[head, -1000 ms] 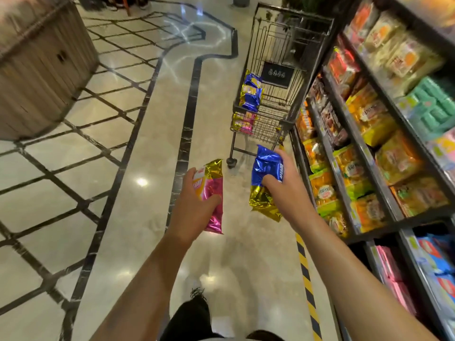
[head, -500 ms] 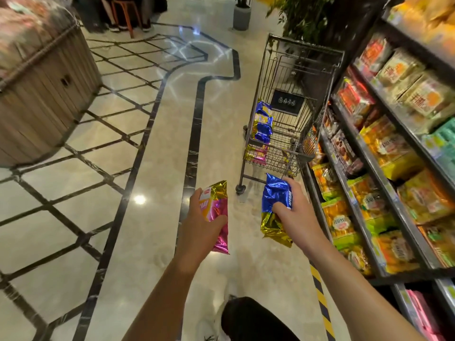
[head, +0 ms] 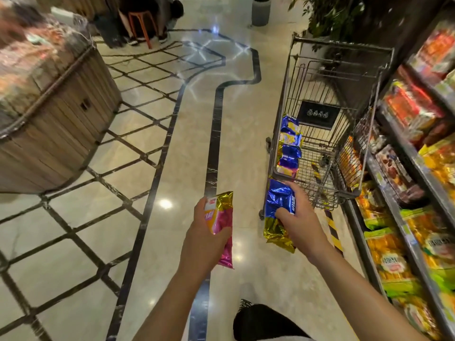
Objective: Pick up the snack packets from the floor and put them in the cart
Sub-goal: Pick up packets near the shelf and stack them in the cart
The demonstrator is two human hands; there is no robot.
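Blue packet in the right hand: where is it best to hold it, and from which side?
Hold the blue packet across its middle, as the right hand does now, coming from its right edge. It hangs upright, long and flat, so thumb and fingers wrap its narrow width.

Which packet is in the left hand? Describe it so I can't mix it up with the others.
Start at the wire cart by the shelves on the right; both hands are just short of it. The left hand holds the pink packet with a gold top. The right hand's packet and those visible in the cart are blue and gold.
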